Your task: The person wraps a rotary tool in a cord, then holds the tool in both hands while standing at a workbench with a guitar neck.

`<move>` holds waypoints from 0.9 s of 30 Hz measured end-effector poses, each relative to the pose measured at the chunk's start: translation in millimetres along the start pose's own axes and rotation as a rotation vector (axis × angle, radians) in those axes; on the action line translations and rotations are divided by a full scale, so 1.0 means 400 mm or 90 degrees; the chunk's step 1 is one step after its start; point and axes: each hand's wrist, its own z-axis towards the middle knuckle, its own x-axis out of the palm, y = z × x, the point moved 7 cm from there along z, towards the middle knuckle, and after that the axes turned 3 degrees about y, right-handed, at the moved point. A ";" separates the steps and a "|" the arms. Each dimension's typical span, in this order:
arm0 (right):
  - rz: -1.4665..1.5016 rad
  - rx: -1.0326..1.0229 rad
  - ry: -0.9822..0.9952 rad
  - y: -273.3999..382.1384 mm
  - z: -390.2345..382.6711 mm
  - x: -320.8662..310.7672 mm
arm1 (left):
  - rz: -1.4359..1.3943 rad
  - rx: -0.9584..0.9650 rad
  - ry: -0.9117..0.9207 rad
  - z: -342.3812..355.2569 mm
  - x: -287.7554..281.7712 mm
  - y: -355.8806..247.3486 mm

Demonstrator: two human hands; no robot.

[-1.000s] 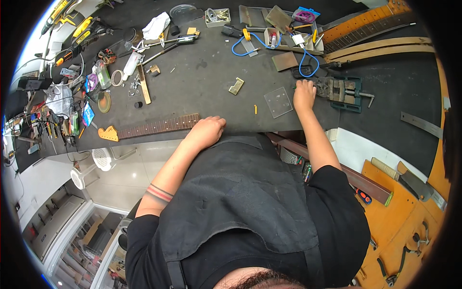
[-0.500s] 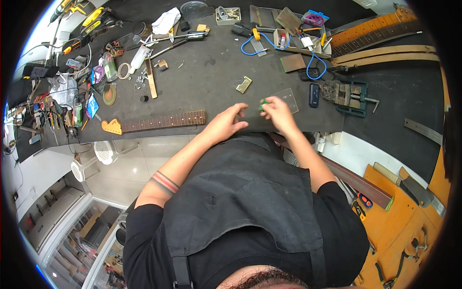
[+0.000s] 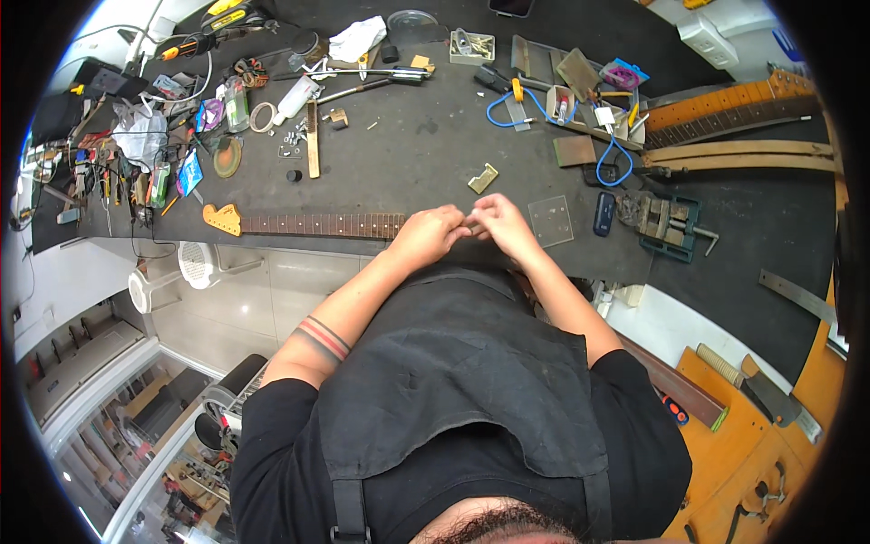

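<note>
Near the front edge of the dark bench my left hand (image 3: 430, 234) and my right hand (image 3: 506, 227) meet at the fingertips. Both are closed in a pinch, and whatever small thing sits between them is mostly hidden by the fingers. Just beyond my right hand lies a small notched, brass-coloured block (image 3: 483, 179). A clear square plate (image 3: 550, 221) rests flat to the right of that hand. To the left, a guitar neck (image 3: 317, 225) with a dark fretboard lies along the bench edge, its near end close to my left hand.
A small vise (image 3: 669, 225) and a dark blue case (image 3: 604, 214) stand on the right. Farther back lie a blue cable (image 3: 613, 163), a tray of small parts (image 3: 472, 47) and a wooden strip (image 3: 314, 140). Tools crowd the left, including a white bottle (image 3: 296, 98).
My right hand, which held a small green thing, has come left and lower to meet my left hand. My left hand's fingers have closed. The view has shifted somewhat.
</note>
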 end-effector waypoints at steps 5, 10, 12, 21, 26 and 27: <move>-0.665 -0.201 -0.252 0.108 0.102 -0.044 | -0.102 -0.091 0.042 -0.047 -0.003 0.019; -0.697 -0.247 -0.166 0.097 0.151 -0.042 | -0.244 -0.183 0.053 -0.073 -0.002 0.060; -0.576 -0.329 -0.139 0.134 0.122 -0.028 | -0.372 -0.240 0.007 -0.080 -0.003 0.080; -0.053 -0.458 0.046 0.267 -0.042 0.084 | -0.727 -0.194 -0.074 -0.046 -0.029 0.147; -0.197 -0.540 0.016 0.313 -0.103 0.102 | -0.599 -0.269 -0.058 -0.010 -0.086 0.034; -0.248 -0.564 0.016 0.324 -0.117 0.110 | -0.535 -0.185 -0.104 0.001 -0.099 0.020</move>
